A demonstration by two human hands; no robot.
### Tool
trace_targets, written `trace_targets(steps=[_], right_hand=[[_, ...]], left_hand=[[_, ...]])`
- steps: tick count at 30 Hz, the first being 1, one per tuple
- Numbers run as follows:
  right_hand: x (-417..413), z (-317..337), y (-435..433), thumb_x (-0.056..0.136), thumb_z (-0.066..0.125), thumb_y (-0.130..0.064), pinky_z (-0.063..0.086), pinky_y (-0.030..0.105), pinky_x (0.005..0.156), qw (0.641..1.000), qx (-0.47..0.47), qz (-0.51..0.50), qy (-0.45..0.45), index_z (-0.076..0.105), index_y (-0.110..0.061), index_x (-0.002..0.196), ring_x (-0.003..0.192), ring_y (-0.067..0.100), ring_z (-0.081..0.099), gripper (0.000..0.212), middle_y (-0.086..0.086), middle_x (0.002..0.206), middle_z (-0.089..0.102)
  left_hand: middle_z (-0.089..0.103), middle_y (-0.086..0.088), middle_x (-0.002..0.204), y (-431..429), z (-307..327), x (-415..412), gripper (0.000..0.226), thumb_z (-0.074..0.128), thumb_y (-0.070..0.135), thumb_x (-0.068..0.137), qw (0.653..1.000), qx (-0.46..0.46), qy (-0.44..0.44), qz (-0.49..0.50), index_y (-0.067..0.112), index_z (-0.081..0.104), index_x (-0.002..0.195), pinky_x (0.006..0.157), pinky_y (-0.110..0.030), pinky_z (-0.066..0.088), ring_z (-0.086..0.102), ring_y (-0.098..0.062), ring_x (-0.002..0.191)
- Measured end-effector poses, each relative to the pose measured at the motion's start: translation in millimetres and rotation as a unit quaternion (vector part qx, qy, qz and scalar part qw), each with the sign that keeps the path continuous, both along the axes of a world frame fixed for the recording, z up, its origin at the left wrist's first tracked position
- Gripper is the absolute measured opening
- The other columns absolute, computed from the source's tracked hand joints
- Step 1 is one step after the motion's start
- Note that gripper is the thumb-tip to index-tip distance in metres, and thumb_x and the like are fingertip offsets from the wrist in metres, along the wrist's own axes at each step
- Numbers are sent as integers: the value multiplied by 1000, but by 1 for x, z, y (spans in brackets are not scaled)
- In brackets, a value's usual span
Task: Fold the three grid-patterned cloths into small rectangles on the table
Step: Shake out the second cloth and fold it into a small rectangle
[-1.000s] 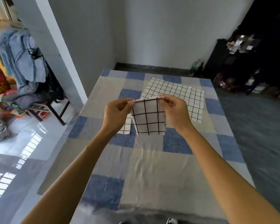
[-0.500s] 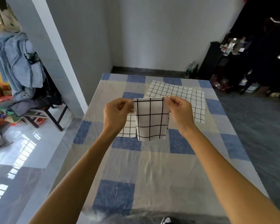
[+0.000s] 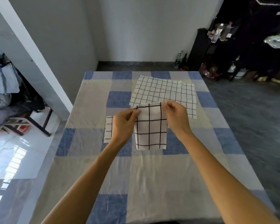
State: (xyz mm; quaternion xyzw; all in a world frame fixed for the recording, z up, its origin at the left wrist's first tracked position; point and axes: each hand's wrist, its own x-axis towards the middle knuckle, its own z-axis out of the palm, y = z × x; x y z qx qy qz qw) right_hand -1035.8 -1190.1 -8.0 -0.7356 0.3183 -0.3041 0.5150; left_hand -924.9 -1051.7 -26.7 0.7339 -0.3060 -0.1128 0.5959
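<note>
No text, label, brand, number or sign could be read anywhere in the view. Only plain black grid lines, without lettering, were seen on the held cloth (image 3: 149,126). The bottles (image 3: 220,32) on the dark shelf (image 3: 199,46) were too small and blurred for any label to be made out.
</note>
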Motion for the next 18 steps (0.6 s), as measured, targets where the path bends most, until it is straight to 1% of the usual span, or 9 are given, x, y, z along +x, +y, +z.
trace_targets(steps=[1, 3, 5, 7, 9, 10, 12, 15, 18], right_hand=[[2, -2, -7, 94, 56, -29, 47, 26, 84, 999, -36, -9, 19, 65, -18, 108, 90, 0, 55, 19, -7, 98, 65], [12, -6, -21, 94, 57, -33, 38, 26, 102, 987, -156, 8, 47, 54, -21, 129, 119, 4, 46, 37, -9, 127, 55], [27, -7, -30, 93, 56, -37, 27, 38, 111, 954, -272, 91, 81, 61, -23, 122, 129, 13, 38, 32, -5, 128, 55], [44, -5, -32, 93, 57, -39, 17, 39, 111, 937, -277, 172, 127, 68, -28, 107, 131, 14, 35, 22, -9, 122, 60], [58, -5, -33, 93, 58, -36, 22, 41, 107, 930, -268, 217, 126, 71, -27, 93, 121, 11, 46, 15, -12, 107, 66], [64, -5, -33, 93, 58, -34, 28, 42, 103, 925, -276, 229, 121, 70, -26, 88, 109, 8, 52, 16, -14, 97, 66], [73, -6, -32, 92, 58, -28, 41, 35, 89, 923, -275, 248, 103, 70, -22, 83, 85, 4, 55, 16, -16, 81, 61], [81, -6, -23, 94, 57, -24, 35, 13, 71, 932, -262, 236, 83, 70, -18, 84, 74, -3, 50, 18, -19, 76, 57], [84, -5, -17, 95, 57, -25, 36, 7, 65, 948, -255, 185, 45, 70, -13, 89, 68, -5, 52, 19, -14, 78, 62]], left_hand=[[44, -5, 51, -7, -2, 1, 40, 58, 26, 92, 1000, 5, -2, -5, 0, 55, 61, 49, -22, 32, 36, -7, 50], [39, 8, 47, -19, -5, 4, 41, 59, 26, 91, 1000, 25, -5, -13, 8, 51, 55, 47, -19, 29, 32, -5, 47], [37, 11, 44, -27, -7, 9, 40, 60, 25, 91, 999, 40, -19, -20, 17, 50, 53, 47, -17, 27, 31, -3, 45], [37, 12, 43, -32, -11, 16, 41, 60, 24, 91, 997, 54, -47, -18, 26, 48, 52, 46, -15, 25, 30, -4, 45], [32, 12, 42, -34, -15, 22, 45, 61, 21, 91, 994, 63, -84, -9, 31, 43, 51, 45, -15, 24, 30, -6, 45], [32, 12, 43, -33, -17, 24, 45, 61, 19, 90, 993, 65, -95, -2, 31, 42, 51, 45, -15, 24, 31, -7, 45], [35, 12, 44, -30, -21, 28, 39, 61, 18, 90, 992, 67, -105, 12, 26, 48, 55, 45, -15, 26, 33, -8, 46], [48, 11, 50, -25, -28, 32, 25, 60, 19, 90, 990, 68, -115, 40, 18, 60, 65, 46, -16, 33, 42, -12, 49], [60, 5, 59, -17, -42, 28, 16, 62, 17, 90, 991, 61, -91, 75, 13, 68, 75, 51, -18, 39, 50, -12, 54]])
